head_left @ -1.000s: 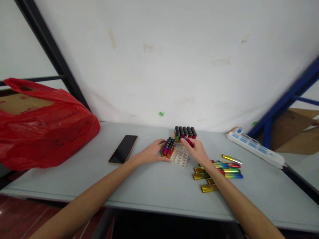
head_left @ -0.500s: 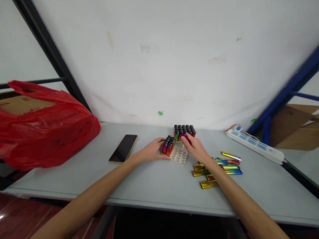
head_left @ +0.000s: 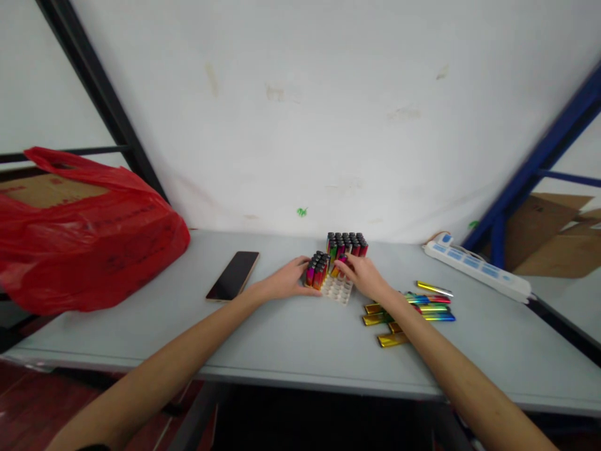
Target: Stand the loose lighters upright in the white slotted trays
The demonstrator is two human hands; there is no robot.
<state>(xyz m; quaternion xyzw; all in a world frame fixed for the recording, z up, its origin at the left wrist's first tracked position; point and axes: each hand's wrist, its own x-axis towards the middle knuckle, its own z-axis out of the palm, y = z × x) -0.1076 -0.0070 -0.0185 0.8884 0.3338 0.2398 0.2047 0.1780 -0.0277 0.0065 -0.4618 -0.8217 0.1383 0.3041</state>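
Note:
A white tray [head_left: 337,290] with round holes lies on the grey table, and lighters stand upright in part of it. My left hand [head_left: 287,280] is curved round its left side, with the thumb at the front and the fingers behind, against a small group of lighters [head_left: 318,270] with black tops. Between the thumb and fingers of my right hand [head_left: 365,275] is a pink-purple lighter [head_left: 341,259], held over the tray's back part. Behind it stands a larger block of upright lighters [head_left: 348,242]; my right fingers partly hide its front.
Loose shiny lighters [head_left: 392,339] lie under and beside my right forearm, with a yellow one [head_left: 434,289] apart from them. A phone [head_left: 233,275] lies left. A red plastic bag [head_left: 94,244], a white power strip [head_left: 476,270] and a cardboard box [head_left: 556,235] stand at the sides.
My right hand has moved slightly left with the lighter, which now shows lower, nearer the small group of lighters. My left hand stays at the tray. The view has shifted a little.

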